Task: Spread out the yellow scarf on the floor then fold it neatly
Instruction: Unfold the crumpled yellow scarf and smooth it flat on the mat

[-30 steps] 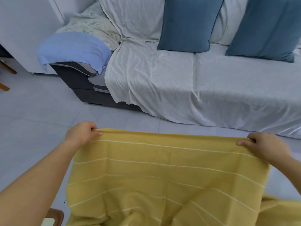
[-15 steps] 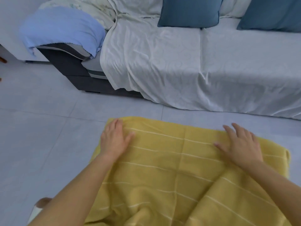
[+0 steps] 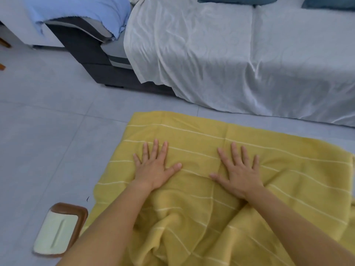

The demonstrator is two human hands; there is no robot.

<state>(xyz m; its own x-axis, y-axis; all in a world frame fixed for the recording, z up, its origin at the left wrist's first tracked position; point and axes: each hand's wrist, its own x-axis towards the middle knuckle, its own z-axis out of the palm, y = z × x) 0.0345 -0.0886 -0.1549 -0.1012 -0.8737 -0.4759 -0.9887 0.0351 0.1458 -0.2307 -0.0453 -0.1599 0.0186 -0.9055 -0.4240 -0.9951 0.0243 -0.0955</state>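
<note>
The yellow scarf (image 3: 201, 135) with thin white stripes lies on the grey tiled floor in front of the sofa. Its far edge is flat; the near part between my forearms is bunched into folds. My left hand (image 3: 153, 167) presses flat on the scarf, fingers straight and spread. My right hand (image 3: 240, 172) presses flat beside it, about a hand's width to the right, fingers spread too. Neither hand grips the cloth.
A sofa under a white sheet (image 3: 221, 54) stands just beyond the scarf, with a blue blanket (image 3: 80, 10) over its left arm. A brown tray holding a pale block (image 3: 57, 230) sits on the floor (image 3: 48, 131) by my left forearm.
A second ago both hands held the scarf's top edge up in the air. They laid it on the floor, let go, and now press flat, moved nearer to me and closer together.
</note>
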